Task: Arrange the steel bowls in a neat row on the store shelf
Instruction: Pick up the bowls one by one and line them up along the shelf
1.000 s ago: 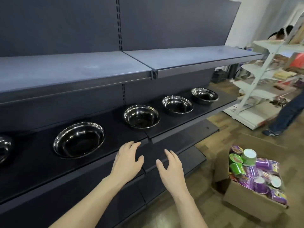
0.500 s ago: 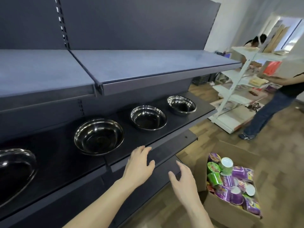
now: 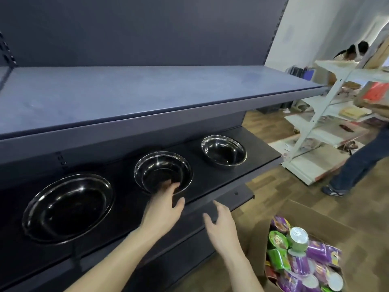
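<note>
left hand (image 3: 163,204) fingers loose, tips at the near rim of the middle bowl (image 3: 163,172) on the dark shelf (image 3: 212,186) | right hand (image 3: 221,225) open, holding nothing | tip: nudge gently, match gaps to big bowl (image 3: 67,207) and far bowl (image 3: 223,150)

Shiny silver bowls (image 3: 163,172) sit on a black shelf (image 3: 221,184); purple and green cups (image 3: 301,262) fill a brown cardboard box (image 3: 311,218).

Dim shelving, bright blurred doorway right, wide-angle bending at edges.
</note>
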`<state>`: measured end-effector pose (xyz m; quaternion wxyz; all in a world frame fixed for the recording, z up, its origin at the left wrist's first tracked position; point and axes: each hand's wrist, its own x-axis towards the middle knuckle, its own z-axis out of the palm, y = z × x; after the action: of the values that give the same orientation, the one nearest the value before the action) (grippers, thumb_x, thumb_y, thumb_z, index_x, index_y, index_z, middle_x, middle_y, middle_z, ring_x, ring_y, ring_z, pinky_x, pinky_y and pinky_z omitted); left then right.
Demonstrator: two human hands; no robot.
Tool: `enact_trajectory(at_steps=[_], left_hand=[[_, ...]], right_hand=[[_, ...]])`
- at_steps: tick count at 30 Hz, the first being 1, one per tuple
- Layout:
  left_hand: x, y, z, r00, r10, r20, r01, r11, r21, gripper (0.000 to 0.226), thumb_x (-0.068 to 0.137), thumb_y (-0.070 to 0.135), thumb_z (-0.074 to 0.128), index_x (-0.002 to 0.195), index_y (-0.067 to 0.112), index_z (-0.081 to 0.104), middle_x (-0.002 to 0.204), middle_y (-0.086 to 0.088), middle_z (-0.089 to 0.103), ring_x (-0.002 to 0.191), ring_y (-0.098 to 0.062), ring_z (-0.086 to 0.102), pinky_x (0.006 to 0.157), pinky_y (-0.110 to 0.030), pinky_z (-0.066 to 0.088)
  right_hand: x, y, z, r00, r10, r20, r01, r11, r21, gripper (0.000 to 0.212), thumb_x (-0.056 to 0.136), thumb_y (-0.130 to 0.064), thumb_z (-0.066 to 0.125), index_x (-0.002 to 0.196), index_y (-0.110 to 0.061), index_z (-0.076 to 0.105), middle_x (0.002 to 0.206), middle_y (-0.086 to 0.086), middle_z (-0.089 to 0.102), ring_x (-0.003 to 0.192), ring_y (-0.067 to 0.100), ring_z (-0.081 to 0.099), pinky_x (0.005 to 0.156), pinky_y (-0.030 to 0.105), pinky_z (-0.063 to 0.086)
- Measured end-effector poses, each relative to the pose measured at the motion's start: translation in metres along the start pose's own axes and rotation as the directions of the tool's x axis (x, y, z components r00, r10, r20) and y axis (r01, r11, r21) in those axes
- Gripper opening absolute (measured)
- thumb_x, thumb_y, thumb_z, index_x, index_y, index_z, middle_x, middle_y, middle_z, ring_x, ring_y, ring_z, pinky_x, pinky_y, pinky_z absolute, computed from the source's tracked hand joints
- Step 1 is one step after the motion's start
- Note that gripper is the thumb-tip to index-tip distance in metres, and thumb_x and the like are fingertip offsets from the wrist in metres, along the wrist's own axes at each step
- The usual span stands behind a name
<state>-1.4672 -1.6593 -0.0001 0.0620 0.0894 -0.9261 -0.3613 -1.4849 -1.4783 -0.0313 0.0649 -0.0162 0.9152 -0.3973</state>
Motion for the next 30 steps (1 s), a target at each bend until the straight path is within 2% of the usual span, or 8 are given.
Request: enact_trajectory(at_steps=[4,7,12,17,21,24,26,30], left_hand=[[0.03,0.025,0.026,0.995,-0.057,-0.079,0.06,0.998,0.027,0.05,0.096,0.036,0.054,0.145,0.029,0.044,0.155,0.009,0.034,0.141,-0.011,0.035,0.112,-0.029,0.034],[0.053,0.057,0.05,0.989,-0.06,-0.133,0.065,0.997,0.03,0.049,0.096,0.033,0.055,0.143,0.027,0.047,0.151,0.009,0.04,0.137,-0.011,0.039,0.111,-0.03,0.037],[0.076,0.093,0.087,0.981,-0.101,-0.167,0.104,0.994,0.01,0.046,0.096,0.032,0.055,0.141,0.03,0.049,0.152,0.013,0.037,0.139,-0.007,0.036,0.113,-0.029,0.034],[0.093,0.108,0.115,0.978,-0.179,-0.105,0.183,0.982,0.034,0.05,0.096,0.036,0.053,0.145,0.032,0.042,0.154,0.013,0.033,0.14,-0.008,0.035,0.112,-0.029,0.034],[0.107,0.114,0.127,0.973,-0.22,-0.072,0.222,0.975,0.015,0.054,0.098,0.037,0.051,0.149,0.031,0.036,0.155,0.012,0.033,0.138,-0.009,0.038,0.109,-0.023,0.034],[0.12,0.109,0.129,0.964,-0.257,-0.065,0.255,0.966,-0.037,0.057,0.098,0.038,0.052,0.151,0.029,0.031,0.154,0.009,0.034,0.137,-0.008,0.039,0.108,-0.02,0.034],[0.129,0.106,0.13,0.955,-0.289,-0.066,0.282,0.955,-0.088,0.06,0.098,0.038,0.052,0.152,0.028,0.029,0.155,0.009,0.033,0.139,-0.008,0.036,0.107,-0.017,0.03],[0.157,0.099,0.132,0.934,-0.355,-0.045,0.34,0.92,-0.194,0.064,0.099,0.038,0.051,0.154,0.029,0.021,0.159,0.01,0.025,0.143,-0.01,0.031,0.108,-0.02,0.027]], right_hand=[[0.056,0.013,-0.017,0.991,-0.101,0.091,0.099,0.995,0.019,0.056,0.103,-0.036,0.053,0.156,-0.024,0.038,0.16,-0.004,0.035,0.146,0.014,0.037,0.111,0.022,0.03],[0.097,0.029,-0.042,0.985,-0.135,0.103,0.131,0.99,0.044,0.055,0.103,-0.033,0.054,0.155,-0.021,0.04,0.159,-0.001,0.036,0.143,0.015,0.041,0.103,0.017,0.029],[0.154,0.053,-0.081,0.991,-0.112,0.073,0.099,0.983,0.157,0.059,0.102,-0.027,0.057,0.155,-0.016,0.036,0.157,0.004,0.041,0.139,0.02,0.046,0.098,0.021,0.034],[0.198,0.069,-0.096,0.996,-0.076,0.041,0.062,0.959,0.277,0.066,0.1,-0.024,0.061,0.157,-0.012,0.03,0.156,0.006,0.043,0.136,0.022,0.05,0.093,0.024,0.037],[0.231,0.071,-0.098,1.0,-0.015,-0.016,0.02,0.931,0.364,0.068,0.099,-0.025,0.063,0.157,-0.01,0.03,0.154,0.009,0.044,0.138,0.028,0.049,0.095,0.029,0.039],[0.256,0.069,-0.095,1.0,0.019,-0.023,-0.009,0.926,0.377,0.073,0.096,-0.029,0.066,0.156,-0.01,0.03,0.154,0.014,0.044,0.136,0.035,0.051,0.101,0.041,0.048],[0.266,0.067,-0.097,1.0,0.013,-0.009,-0.009,0.933,0.361,0.075,0.096,-0.03,0.065,0.158,-0.01,0.027,0.155,0.016,0.042,0.138,0.038,0.048,0.107,0.047,0.046],[0.29,0.069,-0.103,1.0,0.01,0.009,-0.012,0.953,0.303,0.081,0.098,-0.029,0.064,0.161,-0.007,0.018,0.161,0.016,0.034,0.147,0.036,0.038,0.113,0.045,0.038]])
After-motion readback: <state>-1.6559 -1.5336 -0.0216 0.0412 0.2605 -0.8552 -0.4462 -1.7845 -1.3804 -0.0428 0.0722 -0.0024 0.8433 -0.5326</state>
